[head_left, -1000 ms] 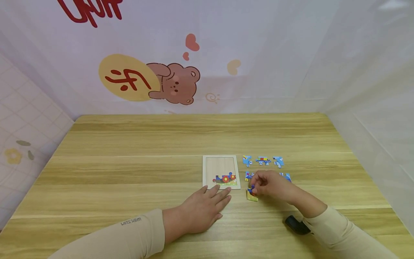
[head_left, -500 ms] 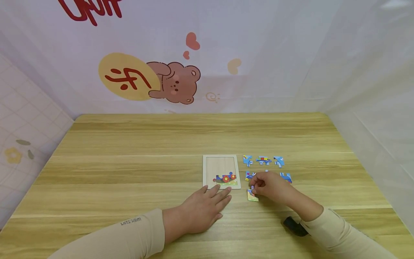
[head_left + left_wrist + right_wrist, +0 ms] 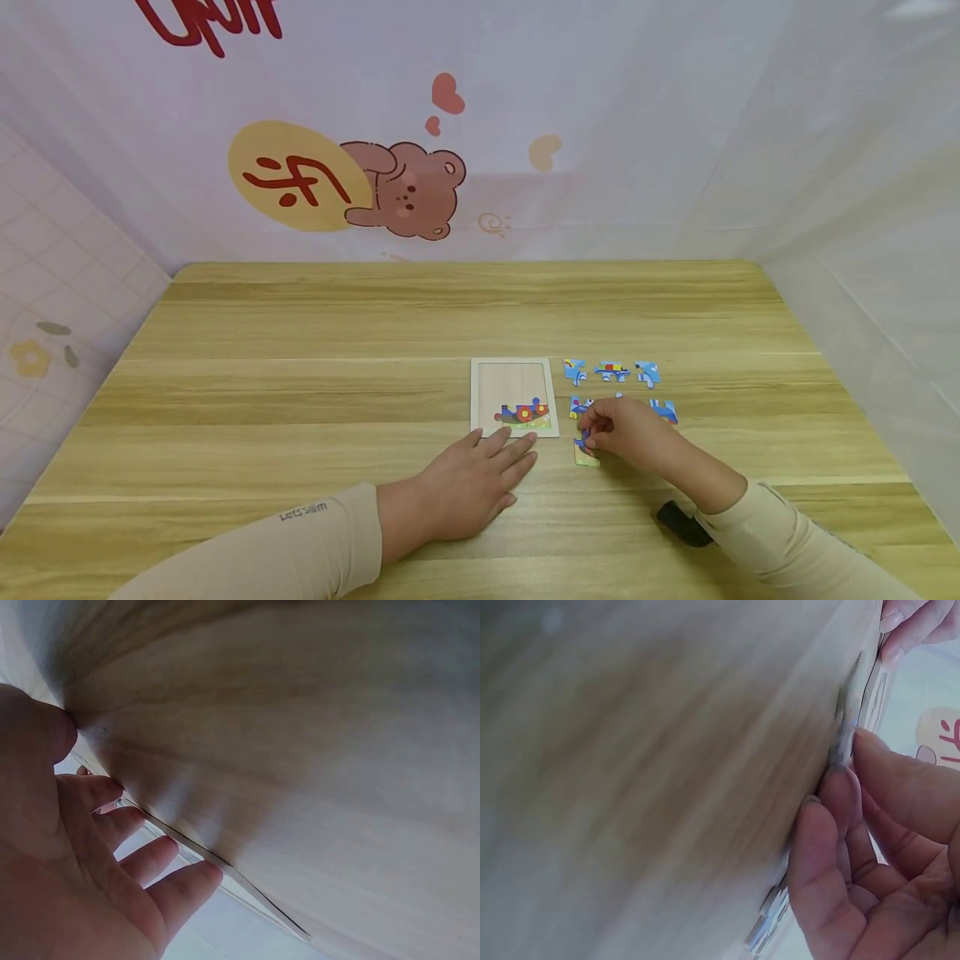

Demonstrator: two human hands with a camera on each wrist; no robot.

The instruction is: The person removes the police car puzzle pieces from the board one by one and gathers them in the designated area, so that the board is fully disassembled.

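My right hand [image 3: 630,433] pinches a jigsaw puzzle piece [image 3: 584,456] between thumb and fingertips, right of the puzzle tray. The piece has a yellow-green lower part and some blue; its right side is hidden by the fingers. In the right wrist view the piece [image 3: 844,731] is seen nearly edge-on, tilted against the tabletop. My left hand [image 3: 471,483] lies palm down with fingers spread, fingertips at the near rim of the wooden puzzle tray [image 3: 475,392]. Joined pieces [image 3: 525,414] with red and yellow round shapes fill the tray's lower right corner.
Loose blue pieces lie in rows right of the tray, among them a left piece [image 3: 575,371], a middle piece [image 3: 612,371] and a right piece [image 3: 647,373]. My right hand partly covers the nearer row. A black object [image 3: 682,525] shows beside the right sleeve.
My right hand has shifted very slightly left and down, and the pinched piece has changed its tilt between the fingers. My left hand keeps its place at the tray.
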